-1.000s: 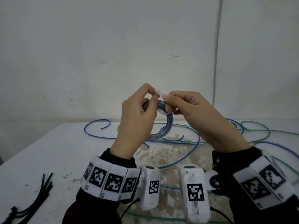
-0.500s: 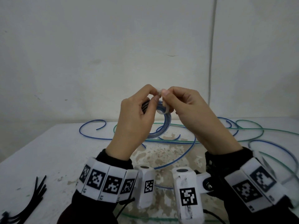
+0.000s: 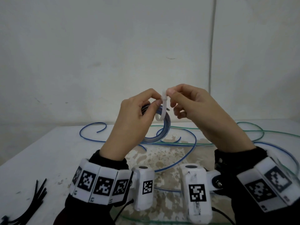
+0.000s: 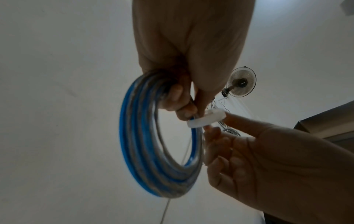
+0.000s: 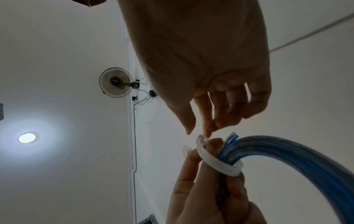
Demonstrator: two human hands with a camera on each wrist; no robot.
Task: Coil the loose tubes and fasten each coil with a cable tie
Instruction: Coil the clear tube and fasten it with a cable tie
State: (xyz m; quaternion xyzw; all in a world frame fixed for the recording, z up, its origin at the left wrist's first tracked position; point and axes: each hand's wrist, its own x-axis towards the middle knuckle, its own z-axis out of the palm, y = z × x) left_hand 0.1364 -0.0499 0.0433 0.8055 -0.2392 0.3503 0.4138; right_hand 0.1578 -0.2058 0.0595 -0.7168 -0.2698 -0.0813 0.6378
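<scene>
The right hand is pinching the tail of the white cable tie between thumb and forefinger, its other fingers curling loosely and holding nothing; the left hand is gripping the blue coil near its top, thumb and forefinger closing on the strands just beside the tie's head; both are working in the air above the table, with the coil hanging below the left hand. The tie is looping around the bundle but is standing slack, a gap showing between band and tubes in the right wrist view; the step in hand, I judge, is cinching it. To do it well, the left fingers should be keeping the strands bunched and clear of the closing band; the right should be drawing the tail straight through the head, not sideways, so the ratchet is catching evenly; the cut tube ends are poking out close to the tie and could slip free if the grip loosens. More loose tubes are lying across the table behind; spare black ties are waiting at the near left.
</scene>
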